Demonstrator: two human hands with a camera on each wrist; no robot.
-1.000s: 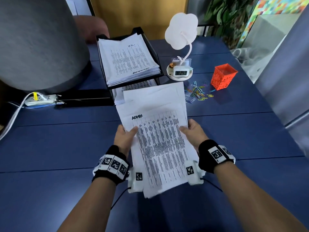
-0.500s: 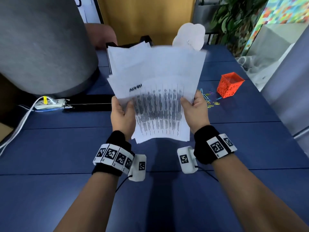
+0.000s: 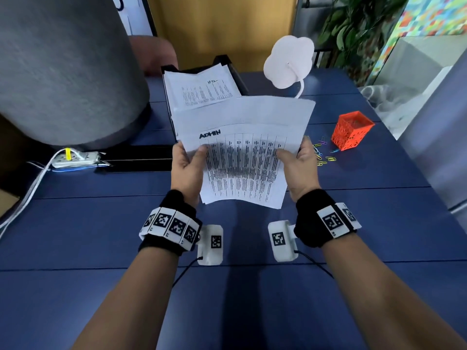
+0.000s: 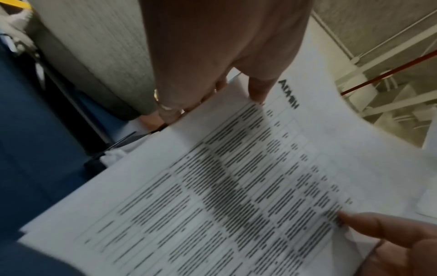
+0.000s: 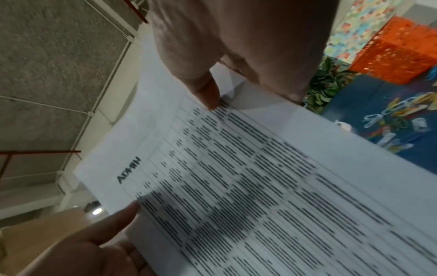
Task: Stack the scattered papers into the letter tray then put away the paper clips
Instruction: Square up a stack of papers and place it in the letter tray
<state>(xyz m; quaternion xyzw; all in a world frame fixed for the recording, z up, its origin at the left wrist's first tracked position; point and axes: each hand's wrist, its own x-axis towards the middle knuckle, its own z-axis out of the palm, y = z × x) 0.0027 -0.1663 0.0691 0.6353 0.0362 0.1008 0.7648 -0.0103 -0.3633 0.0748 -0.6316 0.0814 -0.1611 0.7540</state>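
I hold a sheaf of printed papers [image 3: 242, 152] headed "ADMIN" above the blue table, in front of the black letter tray [image 3: 235, 72]. My left hand [image 3: 188, 165] grips its left edge, thumb on top. My right hand [image 3: 298, 168] grips the right edge the same way. The sheaf [image 4: 236, 186] bows upward between the hands; the same sheaf [image 5: 260, 186] fills the right wrist view. A thick pile of papers [image 3: 202, 89] lies in the tray's top tier. Coloured paper clips [image 3: 322, 154] lie scattered beside the orange mesh cup [image 3: 351, 130]. The sheaf hides the tray's lower tier.
A large grey cylinder [image 3: 65, 72] stands at the left, with a white power strip [image 3: 75, 157] and cables at its foot. A white cloud-shaped lamp [image 3: 288, 61] rises behind the papers, right of the tray. A grey panel [image 3: 442, 127] borders the table's right side.
Both hands lifted the sheaf off the table, raised it toward the tray, then brought it slightly lower and nearer. The grips have not changed.
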